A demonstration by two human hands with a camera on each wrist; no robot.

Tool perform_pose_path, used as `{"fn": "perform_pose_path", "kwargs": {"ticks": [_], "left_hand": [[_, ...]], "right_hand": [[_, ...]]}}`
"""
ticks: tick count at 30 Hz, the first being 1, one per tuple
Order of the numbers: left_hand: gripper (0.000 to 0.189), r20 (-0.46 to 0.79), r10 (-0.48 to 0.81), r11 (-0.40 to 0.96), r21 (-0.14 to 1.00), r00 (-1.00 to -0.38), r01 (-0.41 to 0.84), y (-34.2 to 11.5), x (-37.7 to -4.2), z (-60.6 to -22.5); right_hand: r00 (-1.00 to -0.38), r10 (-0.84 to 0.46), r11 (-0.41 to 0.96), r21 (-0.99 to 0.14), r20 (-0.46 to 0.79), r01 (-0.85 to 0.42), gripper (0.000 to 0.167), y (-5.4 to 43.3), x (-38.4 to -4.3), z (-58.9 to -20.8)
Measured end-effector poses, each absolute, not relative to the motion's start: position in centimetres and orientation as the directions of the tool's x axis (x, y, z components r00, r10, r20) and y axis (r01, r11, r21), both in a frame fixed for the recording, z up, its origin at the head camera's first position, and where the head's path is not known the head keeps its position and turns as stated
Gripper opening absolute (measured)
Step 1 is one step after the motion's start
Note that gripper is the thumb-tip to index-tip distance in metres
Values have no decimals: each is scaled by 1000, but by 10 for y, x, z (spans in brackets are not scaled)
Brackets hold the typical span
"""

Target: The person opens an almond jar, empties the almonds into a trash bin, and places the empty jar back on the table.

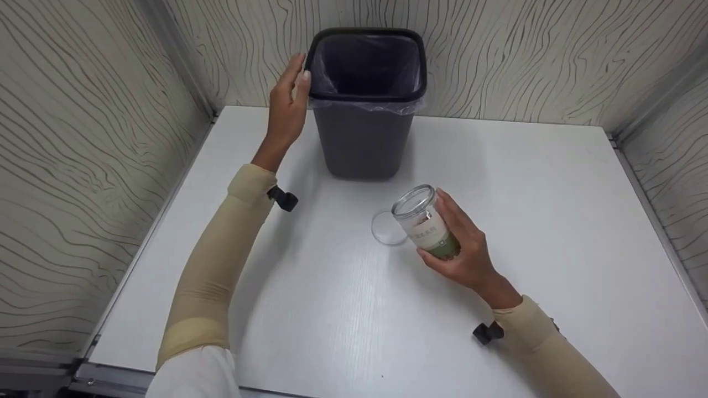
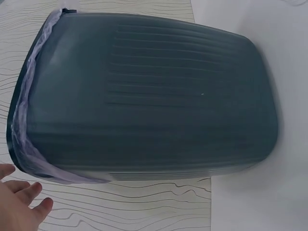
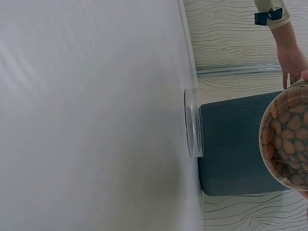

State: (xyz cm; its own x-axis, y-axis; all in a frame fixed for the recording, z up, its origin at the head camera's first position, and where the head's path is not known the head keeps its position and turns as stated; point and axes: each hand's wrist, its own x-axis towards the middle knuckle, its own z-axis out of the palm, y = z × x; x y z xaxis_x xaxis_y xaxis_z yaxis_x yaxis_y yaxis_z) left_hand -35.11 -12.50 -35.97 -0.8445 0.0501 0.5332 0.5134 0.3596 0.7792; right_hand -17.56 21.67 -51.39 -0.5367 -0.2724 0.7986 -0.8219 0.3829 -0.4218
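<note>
My right hand (image 1: 467, 251) grips a clear jar (image 1: 428, 229) with a white and green label, thumb on one side and fingers on the other. The jar tilts toward the upper left above the table, its shiny rim (image 1: 414, 202) facing the bin. Through its bottom, the right wrist view shows almonds (image 3: 291, 139). A round clear lid (image 1: 389, 241) lies just beyond the jar on the table. At the left of the dark trash bin (image 1: 365, 138), my left hand (image 1: 287, 108) has extended fingers right at the rim; in the left wrist view its fingertips (image 2: 42, 208) are spread.
A thin clear bag (image 1: 409, 105) lines the bin and folds over its rim. The bin stands at the back of the white table (image 1: 332, 309), close to the wood-patterned back panel (image 1: 509, 61). A similar panel (image 1: 72, 138) rises along the left side.
</note>
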Motion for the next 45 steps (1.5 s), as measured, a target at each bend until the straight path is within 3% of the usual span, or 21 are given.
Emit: {"fn": "perform_pose_path", "kwargs": {"ticks": [7, 23, 37, 45], "left_hand": [[53, 538, 106, 430, 733, -836, 527, -129, -375, -371], [57, 531, 176, 547, 648, -829, 530, -135, -379, -367], [57, 361, 238, 703, 576, -902, 417, -132, -377, -354], [59, 285, 290, 752, 523, -914, 402, -128, -378, -348]], "right_hand": [[-526, -269, 374, -416, 807, -829, 94, 212, -174, -510], [-531, -276, 368, -423, 801, -828, 94, 210, -183, -521], [-539, -257, 355, -441, 802, -825, 95, 210, -184, -525], [-543, -262, 360, -441, 798, -822, 95, 210, -184, -526]]}}
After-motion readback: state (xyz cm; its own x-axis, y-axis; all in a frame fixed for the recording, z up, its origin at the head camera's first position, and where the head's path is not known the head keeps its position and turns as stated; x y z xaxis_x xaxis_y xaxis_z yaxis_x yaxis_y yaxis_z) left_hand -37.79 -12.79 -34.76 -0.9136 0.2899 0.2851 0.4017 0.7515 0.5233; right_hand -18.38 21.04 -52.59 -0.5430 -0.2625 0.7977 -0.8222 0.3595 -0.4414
